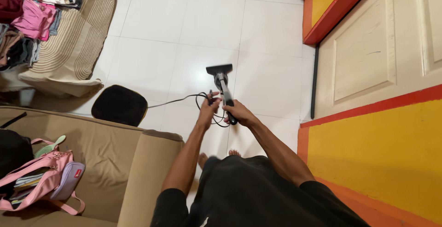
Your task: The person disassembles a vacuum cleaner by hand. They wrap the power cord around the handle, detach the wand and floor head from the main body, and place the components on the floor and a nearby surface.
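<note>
The right hand [239, 113] is wrapped around the upper end of a dark vacuum wand [225, 93], fingers closed over the grip so the tube runs away from the person toward the far floor. The left hand [209, 108], just beside it on the left, is pinched shut on a loop of the black power cord [200, 99], which curls below both hands and then trails off left across the tiles. At the far end of the wand sits the flat black floor nozzle [219, 69], resting on the white tiled floor [184, 24] near the middle of the room. The wand looks rigid and fairly light, so a firm hold near its top gives the best steering; the nozzle should slide easily over smooth tile. The cord is limp and prone to tangling, best gathered in slack loops rather than pulled tight. Left of the hands a black round cushion [119, 105] lies on the floor beside the arm of a tan sofa [138, 162], where a pink handbag [43, 178] sits. Far left, a bed [69, 52] holds piled clothes [27, 10]. To the right stand a cream panelled door [368, 52] and a yellow wall [382, 162] edged in red.
</note>
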